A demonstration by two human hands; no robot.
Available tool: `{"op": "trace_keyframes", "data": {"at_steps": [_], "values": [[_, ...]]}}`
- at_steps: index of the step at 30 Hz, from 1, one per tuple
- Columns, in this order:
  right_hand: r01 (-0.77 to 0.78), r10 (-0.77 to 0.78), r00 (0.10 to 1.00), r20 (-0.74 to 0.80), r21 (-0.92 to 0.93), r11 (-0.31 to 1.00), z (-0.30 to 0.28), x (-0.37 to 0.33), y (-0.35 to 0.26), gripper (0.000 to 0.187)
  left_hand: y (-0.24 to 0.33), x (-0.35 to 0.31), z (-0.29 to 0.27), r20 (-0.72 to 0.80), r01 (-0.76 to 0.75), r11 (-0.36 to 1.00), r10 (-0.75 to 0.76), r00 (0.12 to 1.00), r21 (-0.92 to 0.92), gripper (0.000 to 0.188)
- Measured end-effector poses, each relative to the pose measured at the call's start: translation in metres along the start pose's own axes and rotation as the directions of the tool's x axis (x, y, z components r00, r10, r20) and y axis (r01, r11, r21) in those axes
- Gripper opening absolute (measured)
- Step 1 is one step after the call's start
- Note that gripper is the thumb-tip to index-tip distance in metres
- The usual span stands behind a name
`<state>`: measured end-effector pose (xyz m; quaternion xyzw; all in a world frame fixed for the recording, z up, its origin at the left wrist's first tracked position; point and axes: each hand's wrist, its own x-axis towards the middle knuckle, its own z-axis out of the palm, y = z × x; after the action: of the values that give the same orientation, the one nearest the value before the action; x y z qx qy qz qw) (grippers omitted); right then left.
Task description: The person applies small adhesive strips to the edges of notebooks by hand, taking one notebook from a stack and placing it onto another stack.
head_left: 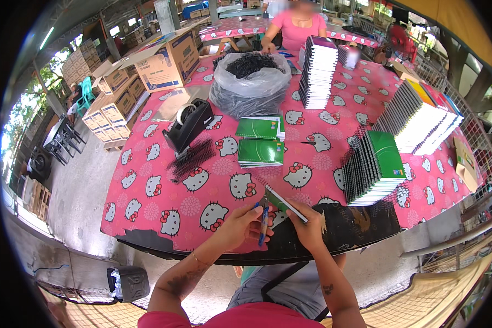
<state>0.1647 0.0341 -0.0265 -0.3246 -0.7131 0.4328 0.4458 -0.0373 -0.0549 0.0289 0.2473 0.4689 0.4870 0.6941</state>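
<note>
My left hand point(241, 225) is closed round a pair of blue-handled pliers point(263, 225). Their jaws meet the near end of a wire coil on a green spiral notebook point(280, 203); whether they grip the wire is too small to tell. My right hand point(306, 227) holds that notebook on edge, tilted, just over the table's near edge. Beyond it lie two small stacks of green notebooks, a farther one point(257, 128) and a nearer one point(261, 152). Loose black coils point(194, 158) lie to the left, beside a black tape dispenser point(190, 126).
A plastic bag of black coils point(250, 90) stands mid-table. Stacks of green notebooks point(374, 169), mixed-colour notebooks point(423, 120) and a tall notebook pile point(317, 74) stand right. Cardboard boxes point(169, 60) are at left. A person in pink point(298, 27) is across the table.
</note>
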Motion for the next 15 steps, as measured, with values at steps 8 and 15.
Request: {"op": "trace_keyframes", "data": {"at_steps": [8, 15], "values": [[0.151, -0.151, 0.989, 0.008, -0.113, 0.982, 0.004, 0.000, -0.001, 0.042, 0.010, 0.002, -0.010, 0.085, 0.043, 0.997, -0.038, 0.996, -0.060, 0.039], [0.127, -0.127, 0.992, 0.005, -0.105, 0.986, 0.004, -0.001, -0.005, 0.031, -0.002, 0.008, -0.013, 0.091, 0.033, 0.993, -0.022, 0.996, -0.115, 0.042]]}}
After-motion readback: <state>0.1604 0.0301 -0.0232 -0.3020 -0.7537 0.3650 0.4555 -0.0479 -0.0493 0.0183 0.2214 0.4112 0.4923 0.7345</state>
